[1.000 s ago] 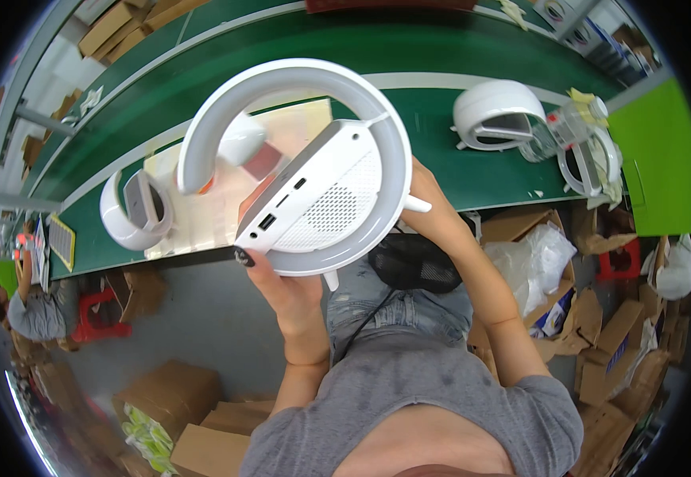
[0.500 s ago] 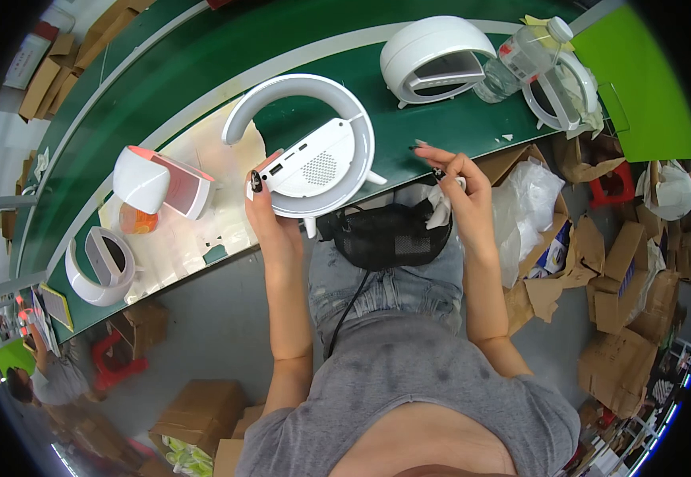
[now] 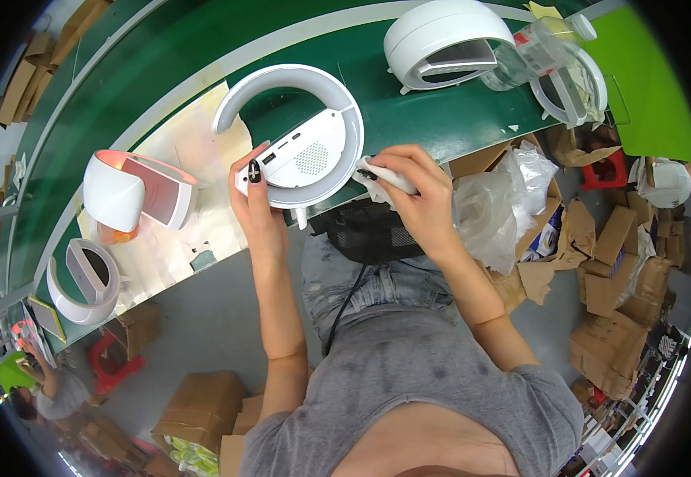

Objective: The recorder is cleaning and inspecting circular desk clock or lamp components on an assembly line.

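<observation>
One long, glossy green-topped workbench (image 3: pixel 409 119), white strip along its length. One flat lime-green panel (image 3: pixel 663 87) at its right end. Smooth grey floor (image 3: pixel 202 322) underfoot where we stand. Two red plastic stools (image 3: pixel 128 372), one per side. Brown cardboard cartons (image 3: pixel 615 350), several open. Bright white strip lights (image 3: pixel 673 383), far right.

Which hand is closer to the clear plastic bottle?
Right. The right hand is left of the bottle; the left hand, on the white ring-shaped device, is farther left.
</observation>
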A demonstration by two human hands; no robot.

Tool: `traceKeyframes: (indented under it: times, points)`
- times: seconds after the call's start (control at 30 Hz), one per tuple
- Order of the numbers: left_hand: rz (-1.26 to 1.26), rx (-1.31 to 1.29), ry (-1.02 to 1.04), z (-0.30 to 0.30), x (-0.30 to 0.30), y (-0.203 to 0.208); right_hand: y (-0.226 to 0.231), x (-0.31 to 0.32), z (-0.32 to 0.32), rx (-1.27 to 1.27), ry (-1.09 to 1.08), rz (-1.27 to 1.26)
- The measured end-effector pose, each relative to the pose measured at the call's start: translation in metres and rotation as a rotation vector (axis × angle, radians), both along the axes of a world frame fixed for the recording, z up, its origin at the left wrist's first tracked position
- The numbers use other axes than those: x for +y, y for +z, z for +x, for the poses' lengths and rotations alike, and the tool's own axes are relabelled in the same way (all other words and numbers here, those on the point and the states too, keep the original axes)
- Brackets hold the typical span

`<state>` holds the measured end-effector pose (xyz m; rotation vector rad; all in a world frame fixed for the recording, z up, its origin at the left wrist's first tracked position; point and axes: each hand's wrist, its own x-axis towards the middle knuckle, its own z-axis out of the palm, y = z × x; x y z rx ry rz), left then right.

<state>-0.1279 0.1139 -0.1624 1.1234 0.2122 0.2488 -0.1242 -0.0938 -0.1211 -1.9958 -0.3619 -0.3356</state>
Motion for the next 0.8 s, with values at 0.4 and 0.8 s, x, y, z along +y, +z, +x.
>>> traceKeyframes:
  times: [0.4, 0.8]
  points:
    - [0.027, 0.021, -0.006, -0.002, 0.0, 0.007, -0.013, 0.003, -0.009, -0.16, 0.075, -0.105]
    - [0.02, 0.067, 0.006, -0.002, 0.0, 0.009, -0.002, -0.001, -0.01, -0.159, 0.161, -0.23]
